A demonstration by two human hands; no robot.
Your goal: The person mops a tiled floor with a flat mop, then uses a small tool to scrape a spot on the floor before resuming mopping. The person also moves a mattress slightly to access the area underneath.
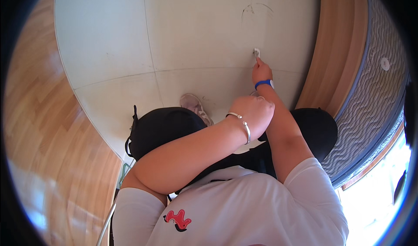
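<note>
My right hand (pixel 262 73), wearing a blue wristband (pixel 263 84), reaches forward to the pale tiled floor (pixel 204 32). Its fingers are closed on a small white piece (pixel 257 52), too small to name surely, which is at the floor beside a little dark mark. A silver bangle (pixel 243 127) circles the wrist of my left hand (pixel 257 111). That hand is curled closed beside my right forearm, its fingertips hidden, so anything inside it does not show.
Dark curved scuffs (pixel 257 10) lie farther out on the tiles. On the right stand a wooden bed frame (pixel 337 45) and a grey mattress (pixel 370 98). Wood-look flooring (pixel 56 115) runs along the left. My knees and a pale shoe (pixel 193 104) are close below.
</note>
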